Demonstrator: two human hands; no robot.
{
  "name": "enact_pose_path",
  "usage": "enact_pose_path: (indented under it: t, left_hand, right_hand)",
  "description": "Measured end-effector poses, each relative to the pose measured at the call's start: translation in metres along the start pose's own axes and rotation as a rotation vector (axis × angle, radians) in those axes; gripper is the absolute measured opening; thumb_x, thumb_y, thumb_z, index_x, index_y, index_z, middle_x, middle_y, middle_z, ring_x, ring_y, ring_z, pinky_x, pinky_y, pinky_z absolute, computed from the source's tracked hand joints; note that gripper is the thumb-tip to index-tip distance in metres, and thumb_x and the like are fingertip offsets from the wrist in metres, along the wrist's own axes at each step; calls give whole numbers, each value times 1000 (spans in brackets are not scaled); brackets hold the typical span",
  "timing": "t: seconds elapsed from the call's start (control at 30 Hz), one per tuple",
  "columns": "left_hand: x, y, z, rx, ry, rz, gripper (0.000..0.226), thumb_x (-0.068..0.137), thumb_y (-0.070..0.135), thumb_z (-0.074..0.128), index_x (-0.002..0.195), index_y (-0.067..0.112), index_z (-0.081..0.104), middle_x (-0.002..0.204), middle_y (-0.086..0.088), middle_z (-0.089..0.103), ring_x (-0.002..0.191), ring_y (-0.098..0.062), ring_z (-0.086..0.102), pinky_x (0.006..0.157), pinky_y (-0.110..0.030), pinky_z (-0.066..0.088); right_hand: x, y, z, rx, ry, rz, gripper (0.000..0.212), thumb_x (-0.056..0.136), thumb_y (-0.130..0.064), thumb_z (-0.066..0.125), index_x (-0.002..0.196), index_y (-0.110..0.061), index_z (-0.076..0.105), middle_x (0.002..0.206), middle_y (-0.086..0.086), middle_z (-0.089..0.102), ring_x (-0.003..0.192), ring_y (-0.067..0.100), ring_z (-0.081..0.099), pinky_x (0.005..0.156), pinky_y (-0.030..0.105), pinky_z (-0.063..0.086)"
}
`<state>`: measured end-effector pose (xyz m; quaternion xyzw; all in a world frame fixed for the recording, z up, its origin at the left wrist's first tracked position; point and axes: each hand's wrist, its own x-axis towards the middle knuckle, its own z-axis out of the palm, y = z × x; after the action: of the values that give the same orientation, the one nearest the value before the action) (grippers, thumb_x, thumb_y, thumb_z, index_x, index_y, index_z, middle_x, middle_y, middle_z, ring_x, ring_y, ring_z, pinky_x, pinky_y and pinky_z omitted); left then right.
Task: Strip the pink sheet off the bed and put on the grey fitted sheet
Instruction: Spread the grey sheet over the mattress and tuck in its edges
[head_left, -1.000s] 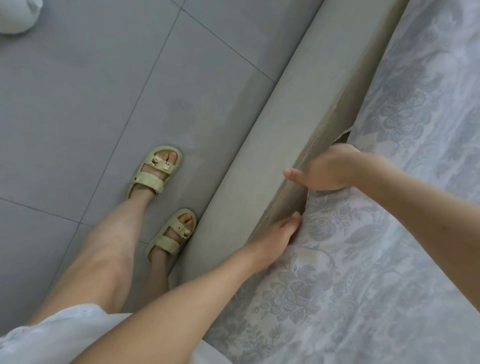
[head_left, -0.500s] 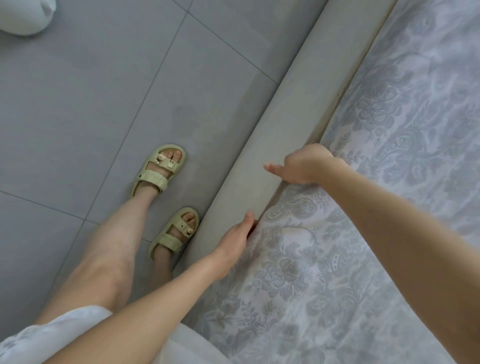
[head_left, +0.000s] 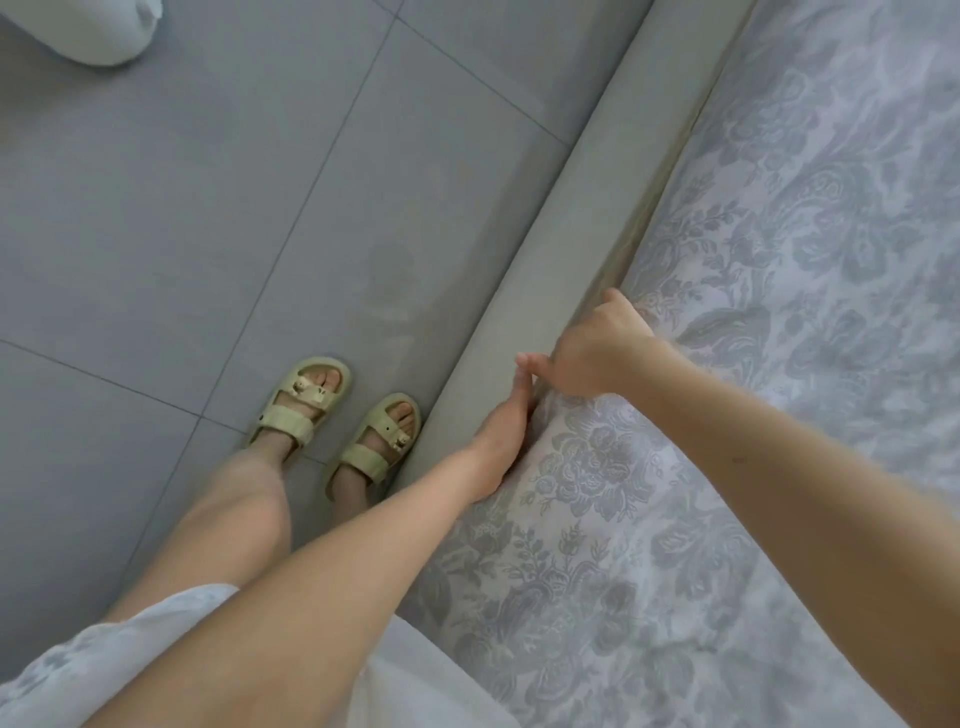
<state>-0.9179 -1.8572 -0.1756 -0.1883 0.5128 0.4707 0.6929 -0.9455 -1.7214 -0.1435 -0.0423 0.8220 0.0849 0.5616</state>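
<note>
Both hands sat at the edge of the grey fitted sheet (head_left: 727, 467), which covered the mattress up to the padded bed frame (head_left: 597, 182). With fingers straight, the left hand (head_left: 504, 431) pressed the sheet's edge against the frame. Just beyond, the right hand (head_left: 597, 353) dipped its fingers into the gap, where they were hidden, so its grip could not be told. Pale sandals (head_left: 306, 405) stood on the tiled floor (head_left: 208, 208) beside the frame.

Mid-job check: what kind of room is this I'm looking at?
Most likely a bedroom. A mattress covered by a grey floral sheet sits inside a padded bed frame, and the frame stands on a grey tiled floor. Nothing else of the room shows.
</note>
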Motion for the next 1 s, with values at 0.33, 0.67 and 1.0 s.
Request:
enact_pose_path:
  t: [0.33,0.67,1.0]
  left_hand:
    - [-5,-61,-17,20,-78,-50,62,95,63,19,115,26,64,113,4,66,108,-12,59,99,-29,42]
    - [-20,-64,-57,2,-159,-286,70,96,61,15,104,12,64,104,-5,65,93,-16,60,80,-27,47]
    - [-53,-104,-86,93,-241,-268,56,100,52,12,125,29,56,130,4,57,109,-8,55,88,-20,41]
  right_hand:
    - [-11,-17,-11,277,127,65,72,96,-59,4,58,-13,44,58,1,48,68,24,51,81,35,37]
    - [-19,-58,7,-38,-90,-41,67,99,-54,6,97,-19,63,94,-1,65,108,18,56,99,37,26]
    - [-40,-105,23,171,150,44,84,93,-52,-4,85,-20,73,86,-4,70,99,19,60,113,46,9]
